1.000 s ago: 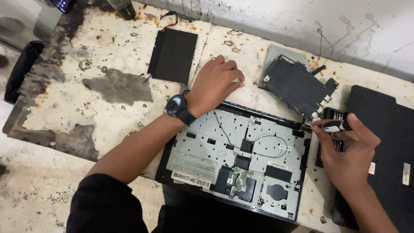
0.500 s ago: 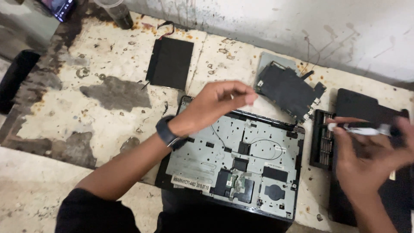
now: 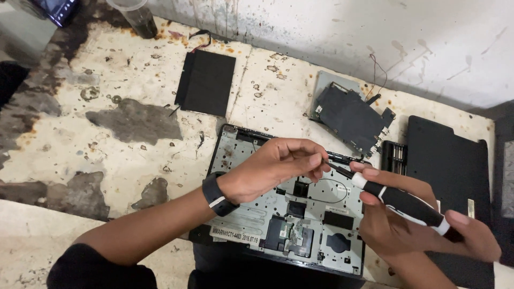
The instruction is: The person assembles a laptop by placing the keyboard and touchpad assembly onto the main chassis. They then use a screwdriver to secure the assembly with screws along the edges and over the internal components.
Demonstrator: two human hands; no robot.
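On the stained, rust-spotted white worktable (image 3: 107, 91) a flat black rectangular panel (image 3: 206, 83) lies well to the upper left, and nearer the person an opened laptop base with a bare silver metal inner frame (image 3: 278, 214) sits under both hands. The left hand (image 3: 276, 166), a black watch (image 3: 214, 195) on its wrist, hovers over that frame with thumb and fingertips pinched together at the tip of the black-and-white screwdriver (image 3: 399, 200), though whether they hold anything tiny cannot be told. The right hand (image 3: 423, 225) is curled around the screwdriver's handle just right of the left hand, its shaft pointing left, with a dark removed circuit board (image 3: 350, 115) and a black laptop cover (image 3: 450, 160) beyond it.
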